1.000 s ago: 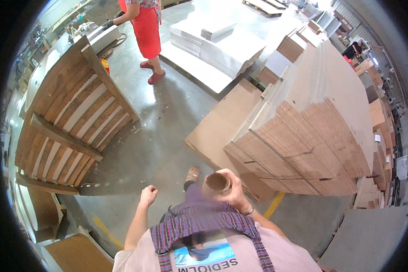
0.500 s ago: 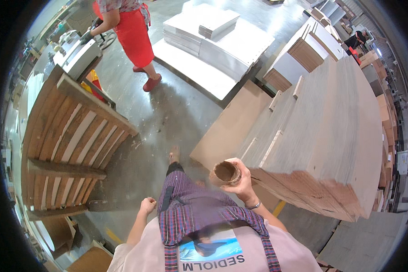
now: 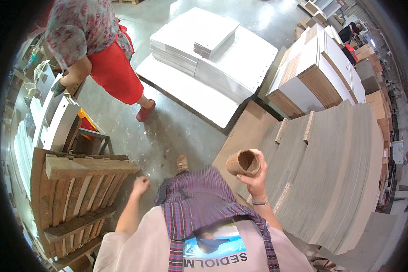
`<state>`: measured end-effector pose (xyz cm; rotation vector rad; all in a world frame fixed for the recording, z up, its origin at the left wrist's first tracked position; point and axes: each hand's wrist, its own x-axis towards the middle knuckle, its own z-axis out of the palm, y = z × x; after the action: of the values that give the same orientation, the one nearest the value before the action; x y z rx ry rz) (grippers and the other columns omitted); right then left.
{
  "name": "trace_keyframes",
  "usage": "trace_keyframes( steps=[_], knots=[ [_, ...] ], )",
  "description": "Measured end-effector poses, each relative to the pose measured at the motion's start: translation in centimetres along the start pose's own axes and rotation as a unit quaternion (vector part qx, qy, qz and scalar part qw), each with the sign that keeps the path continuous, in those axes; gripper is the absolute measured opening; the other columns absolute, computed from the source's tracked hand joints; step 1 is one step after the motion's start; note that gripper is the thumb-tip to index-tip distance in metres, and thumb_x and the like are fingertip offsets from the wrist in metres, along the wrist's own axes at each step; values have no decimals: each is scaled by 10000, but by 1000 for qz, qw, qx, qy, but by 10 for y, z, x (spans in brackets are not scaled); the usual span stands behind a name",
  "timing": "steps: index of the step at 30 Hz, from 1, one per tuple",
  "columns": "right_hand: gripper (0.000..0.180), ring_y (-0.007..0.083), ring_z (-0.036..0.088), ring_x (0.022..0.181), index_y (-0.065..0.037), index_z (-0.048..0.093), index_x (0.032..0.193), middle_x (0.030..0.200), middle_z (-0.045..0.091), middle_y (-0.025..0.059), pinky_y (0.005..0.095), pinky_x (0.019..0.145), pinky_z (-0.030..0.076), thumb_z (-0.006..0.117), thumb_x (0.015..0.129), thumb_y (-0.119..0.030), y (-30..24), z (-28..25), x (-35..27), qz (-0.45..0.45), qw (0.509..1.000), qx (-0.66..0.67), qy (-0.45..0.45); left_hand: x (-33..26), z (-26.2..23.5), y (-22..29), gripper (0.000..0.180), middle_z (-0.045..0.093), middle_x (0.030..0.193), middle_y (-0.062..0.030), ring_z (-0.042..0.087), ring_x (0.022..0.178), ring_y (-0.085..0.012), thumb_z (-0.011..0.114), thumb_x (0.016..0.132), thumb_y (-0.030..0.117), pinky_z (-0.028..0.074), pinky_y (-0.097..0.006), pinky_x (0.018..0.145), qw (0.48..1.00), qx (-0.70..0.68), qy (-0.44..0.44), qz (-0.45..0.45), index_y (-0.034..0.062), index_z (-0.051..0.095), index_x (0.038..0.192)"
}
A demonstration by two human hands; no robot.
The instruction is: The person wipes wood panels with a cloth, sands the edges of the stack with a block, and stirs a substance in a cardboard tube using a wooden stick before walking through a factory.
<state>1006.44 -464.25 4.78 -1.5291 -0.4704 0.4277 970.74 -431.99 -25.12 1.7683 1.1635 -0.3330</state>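
My right hand point(image 3: 255, 182) grips a short, hollow brown cardboard tube point(image 3: 238, 164) in front of me, its open end tilted toward me. The tube's wall looks rough and its inside is dark. A metal band circles my right wrist. My left hand point(image 3: 142, 185) hangs at my left side with the fingers curled in and no object showing in it. Close beside that hand stands a wooden pallet point(image 3: 93, 166), tipped up on edge. The tall stack of grey-brown boards point(image 3: 322, 167) lies just past my right hand.
Ahead, white panels point(image 3: 190, 41) are piled on a low base. More white-faced boards point(image 3: 303, 81) stand at the far right. A co-worker in a red apron point(image 3: 115, 72) is at the left, beside white pieces point(image 3: 61, 118) on a bench. Another person point(image 3: 349, 32) is far right.
I have stepped forward, so the pallet and board stack sit nearer. Both my hands have risen in view, the right still holding the tube. The co-worker appears closer and further left.
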Motion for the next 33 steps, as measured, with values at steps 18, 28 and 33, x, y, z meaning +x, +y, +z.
trace_keyframes(
  steps=[18,28,33],
  knots=[
    [594,180,601,1035,-37,606,1117,1083,625,49,329,951,462,801,557,-69,19,45,346,-47,990,-30,-126,142,-64,171,188,674,774,-90,641,669,-158,610,896,137,495,-311,600,984,-136,34,-108,-29,660,968],
    [665,183,594,1065,-8,533,1192,1129,613,83,321,978,463,741,561,15,14,132,515,7,980,57,-193,217,-104,217,198,694,805,-99,668,702,-163,626,892,145,525,-315,660,980,-154,43,-120,-25,674,980],
    [635,151,607,1059,-29,546,1178,1105,616,51,305,951,499,765,590,68,17,182,580,-2,976,54,-210,282,-156,245,211,715,835,-124,693,770,-208,652,864,173,538,-348,699,986,-99,60,-120,1,691,979]
  ],
)
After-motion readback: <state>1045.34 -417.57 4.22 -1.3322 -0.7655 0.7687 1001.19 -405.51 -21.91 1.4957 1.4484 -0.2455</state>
